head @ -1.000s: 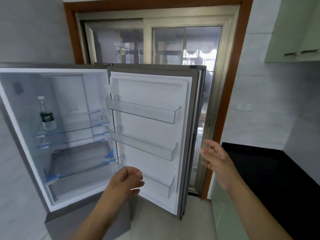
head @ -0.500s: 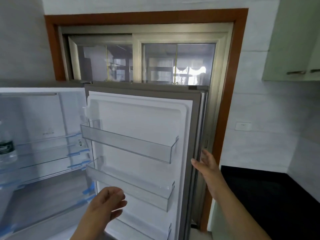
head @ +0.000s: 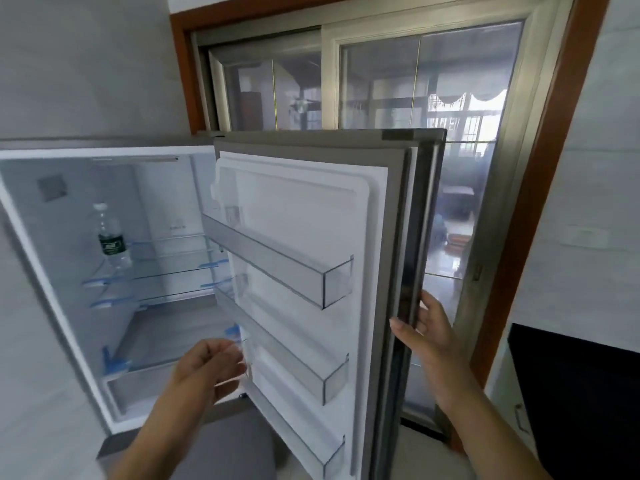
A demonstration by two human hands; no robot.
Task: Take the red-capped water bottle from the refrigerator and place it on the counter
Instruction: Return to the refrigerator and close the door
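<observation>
Inside refrigerator (head: 41, 237), one water bottle (head: 112, 237)

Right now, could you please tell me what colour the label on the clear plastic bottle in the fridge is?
Dark green with white markings, on the clear plastic bottle; head view.

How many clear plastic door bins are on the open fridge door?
3: the upper clear plastic bin, the middle one and the lowest, partly cut off at the frame's bottom edge.
</observation>
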